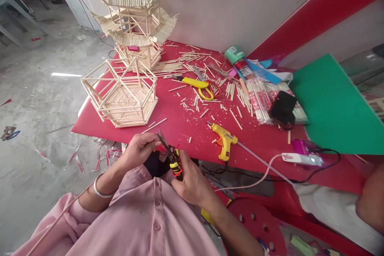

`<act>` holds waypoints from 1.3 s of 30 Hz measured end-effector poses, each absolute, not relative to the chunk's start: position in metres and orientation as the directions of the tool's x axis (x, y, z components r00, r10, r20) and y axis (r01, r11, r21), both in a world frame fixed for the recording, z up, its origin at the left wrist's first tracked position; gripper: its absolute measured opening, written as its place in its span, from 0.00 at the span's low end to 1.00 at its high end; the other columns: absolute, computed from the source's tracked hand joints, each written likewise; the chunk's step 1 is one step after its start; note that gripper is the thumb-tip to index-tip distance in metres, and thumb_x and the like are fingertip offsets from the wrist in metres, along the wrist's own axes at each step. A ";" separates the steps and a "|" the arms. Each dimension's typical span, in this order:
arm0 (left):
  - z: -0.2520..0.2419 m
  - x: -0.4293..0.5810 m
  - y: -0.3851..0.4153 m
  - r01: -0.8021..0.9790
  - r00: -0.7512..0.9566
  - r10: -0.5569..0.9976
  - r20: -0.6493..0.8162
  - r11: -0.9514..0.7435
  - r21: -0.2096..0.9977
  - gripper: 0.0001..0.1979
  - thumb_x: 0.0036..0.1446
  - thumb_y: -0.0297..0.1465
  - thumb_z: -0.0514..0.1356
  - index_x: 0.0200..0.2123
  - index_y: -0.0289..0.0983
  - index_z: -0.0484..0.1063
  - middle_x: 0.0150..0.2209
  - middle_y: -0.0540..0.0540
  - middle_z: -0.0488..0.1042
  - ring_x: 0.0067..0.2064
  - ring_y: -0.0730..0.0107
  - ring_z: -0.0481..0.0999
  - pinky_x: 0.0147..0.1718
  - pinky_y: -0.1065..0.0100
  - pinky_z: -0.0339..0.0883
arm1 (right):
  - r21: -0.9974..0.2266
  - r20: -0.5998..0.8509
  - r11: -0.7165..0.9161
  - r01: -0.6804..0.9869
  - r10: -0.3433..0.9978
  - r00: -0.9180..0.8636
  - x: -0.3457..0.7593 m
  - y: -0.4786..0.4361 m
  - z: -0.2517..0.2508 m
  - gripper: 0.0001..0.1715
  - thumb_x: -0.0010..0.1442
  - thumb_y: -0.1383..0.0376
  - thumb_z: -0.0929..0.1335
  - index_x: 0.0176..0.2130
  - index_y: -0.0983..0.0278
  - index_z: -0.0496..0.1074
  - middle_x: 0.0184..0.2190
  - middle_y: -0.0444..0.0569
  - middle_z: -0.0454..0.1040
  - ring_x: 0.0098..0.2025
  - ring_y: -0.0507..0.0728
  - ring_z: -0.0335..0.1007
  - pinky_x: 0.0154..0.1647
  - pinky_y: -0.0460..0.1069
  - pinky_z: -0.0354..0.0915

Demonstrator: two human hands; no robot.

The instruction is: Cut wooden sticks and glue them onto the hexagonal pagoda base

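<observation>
My right hand (190, 182) grips the black and yellow handles of a small pair of cutters (171, 154), blades pointing up and left at the table's near edge. My left hand (139, 148) is pinched closed by the blades; what it holds is too small to make out. A long thin stick (60, 218) runs from my lap down to the lower left. A hexagonal stick frame (120, 94) stands on the red table (180, 124) just beyond my hands.
A tall stick pagoda (135, 16) stands at the back left. A yellow glue gun (223, 142), yellow scissors (196, 84), cut stick pieces (207, 100), packs of chopsticks (264, 100) and a green board (333, 104) lie on the table. Another person's arm (370, 200) shows at right.
</observation>
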State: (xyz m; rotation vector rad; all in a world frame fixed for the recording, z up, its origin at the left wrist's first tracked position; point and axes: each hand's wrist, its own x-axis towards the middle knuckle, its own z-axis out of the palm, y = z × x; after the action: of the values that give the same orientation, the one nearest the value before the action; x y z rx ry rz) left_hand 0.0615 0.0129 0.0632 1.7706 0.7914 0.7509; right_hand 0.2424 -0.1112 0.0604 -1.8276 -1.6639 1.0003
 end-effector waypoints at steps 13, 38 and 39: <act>0.060 0.064 0.011 0.106 0.516 0.851 0.099 -0.178 0.978 0.15 0.62 0.36 0.61 0.25 0.35 0.74 0.22 0.50 0.70 0.24 0.75 0.68 0.24 0.73 0.63 | -0.722 -0.142 -0.118 0.682 0.990 0.021 0.243 -0.109 0.059 0.25 0.45 0.69 0.64 0.45 0.60 0.61 0.40 0.49 0.72 0.44 0.61 0.72 0.45 0.53 0.67; 0.058 0.064 0.012 0.157 0.610 0.792 -0.004 -0.117 0.981 0.21 0.65 0.42 0.58 0.24 0.34 0.72 0.22 0.51 0.66 0.25 0.75 0.63 0.23 0.73 0.59 | -0.699 -0.153 -0.089 0.710 0.988 -0.027 0.250 -0.110 0.056 0.29 0.46 0.71 0.64 0.50 0.60 0.61 0.42 0.51 0.73 0.46 0.63 0.72 0.48 0.55 0.69; 0.059 0.064 0.012 0.160 0.610 0.793 -0.014 -0.105 0.981 0.21 0.65 0.42 0.58 0.24 0.34 0.72 0.21 0.51 0.67 0.24 0.75 0.63 0.23 0.73 0.59 | -0.717 -0.138 -0.074 0.693 0.990 -0.037 0.251 -0.111 0.056 0.31 0.46 0.71 0.64 0.51 0.60 0.60 0.44 0.51 0.73 0.48 0.63 0.72 0.50 0.55 0.68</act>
State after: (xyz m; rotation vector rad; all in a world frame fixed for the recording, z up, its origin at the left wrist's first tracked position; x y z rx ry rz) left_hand 0.0637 0.0119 0.0587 1.6182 0.8087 0.6471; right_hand 0.2507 -0.1106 0.0560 -1.8074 -1.7687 0.9015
